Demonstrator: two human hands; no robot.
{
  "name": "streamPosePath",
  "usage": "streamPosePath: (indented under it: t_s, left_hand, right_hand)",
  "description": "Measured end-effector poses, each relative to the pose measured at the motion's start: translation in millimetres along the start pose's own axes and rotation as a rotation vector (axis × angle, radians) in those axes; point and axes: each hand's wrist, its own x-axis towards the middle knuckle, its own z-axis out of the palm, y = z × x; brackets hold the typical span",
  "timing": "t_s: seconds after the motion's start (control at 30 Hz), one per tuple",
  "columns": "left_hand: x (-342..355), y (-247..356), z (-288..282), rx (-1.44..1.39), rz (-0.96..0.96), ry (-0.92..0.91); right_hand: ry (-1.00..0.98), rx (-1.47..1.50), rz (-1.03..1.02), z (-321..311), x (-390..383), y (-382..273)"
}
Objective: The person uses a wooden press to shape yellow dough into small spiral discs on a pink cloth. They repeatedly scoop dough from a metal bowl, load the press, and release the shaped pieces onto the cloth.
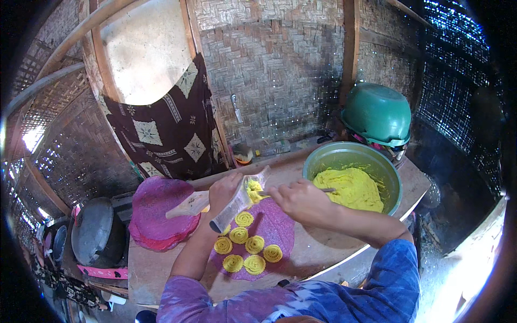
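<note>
My left hand (223, 192) is wrapped round a pale wooden dough press (237, 207), held tilted above the table. Yellow dough (253, 189) fills its opening. My right hand (301, 201) grips a thin spoon-like utensil (326, 190), its working end at that dough; its exact shape is hidden. Below, several yellow dough rosettes (254, 244) lie on a round purple sheet (283, 229). To the right stands a large green basin (396, 189) with a mass of yellow dough (350, 187) in it, close to my right hand.
A stack of pink-purple round sheets (159, 207) lies on the left of the wooden table (148, 274). A dark lidded pot (97, 231) stands further left. Behind the basin sits an upturned green tub (377, 113). Patterned dark cloth (167, 129) hangs at the back.
</note>
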Motion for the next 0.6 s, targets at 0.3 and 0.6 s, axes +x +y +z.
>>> streamPosePath:
  t_s: [0.3,0.6]
  left_hand:
    - [19.9,-1.4,12.1,-0.411,-0.306,0.110]
    - [17.7,-9.4,13.1,-0.111,-0.208,0.219]
  right_hand:
    - [0.459,0.623,0.563,28.5,8.1,-6.0]
    - [0.108,1.019,0.758,47.0,-15.6,-28.4]
